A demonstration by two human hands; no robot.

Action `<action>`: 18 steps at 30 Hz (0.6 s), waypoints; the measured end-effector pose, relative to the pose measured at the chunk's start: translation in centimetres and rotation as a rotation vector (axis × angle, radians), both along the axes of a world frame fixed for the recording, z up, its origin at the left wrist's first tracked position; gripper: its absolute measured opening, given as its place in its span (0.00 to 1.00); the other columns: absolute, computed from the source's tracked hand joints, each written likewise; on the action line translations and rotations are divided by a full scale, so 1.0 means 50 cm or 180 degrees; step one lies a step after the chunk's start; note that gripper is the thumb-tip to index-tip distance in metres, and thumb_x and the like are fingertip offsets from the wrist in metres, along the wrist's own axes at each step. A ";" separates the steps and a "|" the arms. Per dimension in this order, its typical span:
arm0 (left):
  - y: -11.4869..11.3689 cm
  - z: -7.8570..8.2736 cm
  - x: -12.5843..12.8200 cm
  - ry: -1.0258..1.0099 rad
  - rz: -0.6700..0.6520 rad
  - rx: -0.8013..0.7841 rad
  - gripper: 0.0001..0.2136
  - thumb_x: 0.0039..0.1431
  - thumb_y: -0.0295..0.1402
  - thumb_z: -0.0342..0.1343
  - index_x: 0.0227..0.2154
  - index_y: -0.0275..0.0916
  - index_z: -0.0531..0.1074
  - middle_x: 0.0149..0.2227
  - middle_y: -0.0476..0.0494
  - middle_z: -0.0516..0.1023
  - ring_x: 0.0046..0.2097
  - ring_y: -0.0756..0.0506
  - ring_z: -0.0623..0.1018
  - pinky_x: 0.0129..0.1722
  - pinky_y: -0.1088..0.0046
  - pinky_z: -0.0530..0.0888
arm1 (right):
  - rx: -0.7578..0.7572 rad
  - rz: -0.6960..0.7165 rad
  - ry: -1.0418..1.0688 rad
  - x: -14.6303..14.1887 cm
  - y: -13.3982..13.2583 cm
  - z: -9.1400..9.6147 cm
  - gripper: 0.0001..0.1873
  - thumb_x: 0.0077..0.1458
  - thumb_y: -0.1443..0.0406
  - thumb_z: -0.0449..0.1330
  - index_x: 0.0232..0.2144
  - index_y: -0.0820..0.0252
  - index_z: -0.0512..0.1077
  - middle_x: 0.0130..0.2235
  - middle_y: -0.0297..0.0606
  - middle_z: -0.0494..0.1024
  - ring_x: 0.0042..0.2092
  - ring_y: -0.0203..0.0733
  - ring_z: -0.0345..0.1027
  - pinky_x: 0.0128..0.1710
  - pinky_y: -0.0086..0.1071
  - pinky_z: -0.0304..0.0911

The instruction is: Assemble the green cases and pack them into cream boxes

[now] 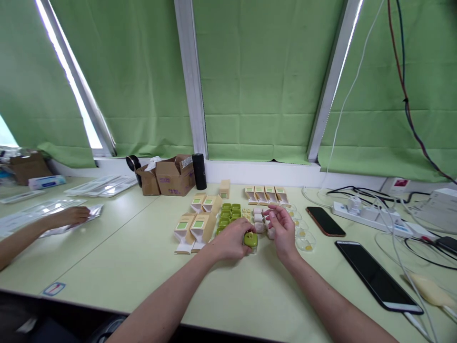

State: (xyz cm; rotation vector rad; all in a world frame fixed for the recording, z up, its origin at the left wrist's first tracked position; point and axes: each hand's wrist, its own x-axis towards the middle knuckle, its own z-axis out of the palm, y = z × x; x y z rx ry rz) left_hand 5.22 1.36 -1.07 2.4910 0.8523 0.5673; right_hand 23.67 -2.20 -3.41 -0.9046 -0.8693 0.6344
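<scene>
pale table (114, 267) beneath, our left hand (232, 239) grips a green case (251, 239), our right hand (283, 232) loosely spread beside it.

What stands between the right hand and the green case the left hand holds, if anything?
Nothing visible on the near side, where tabletop shows between the right hand and the green case; white cases line the gap's far side.

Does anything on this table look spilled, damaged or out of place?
Nothing looks clearly spilled or damaged. The messiest spot lies to the right of the right hand: loose cables tangle around the white power strip, unlike the neat rows of green cases by the left hand.
</scene>
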 end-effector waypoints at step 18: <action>0.068 0.068 -0.001 -0.0020 0.0444 0.0896 0.15 0.67 0.36 0.54 0.55 0.42 0.72 0.60 0.34 0.70 0.64 0.32 0.69 0.64 0.48 0.66 | 0.0086 -0.0055 0.0109 0.000 -0.003 0.012 0.19 0.54 0.49 0.68 0.41 0.54 0.77 0.37 0.38 0.80 0.38 0.45 0.72 0.36 0.36 0.67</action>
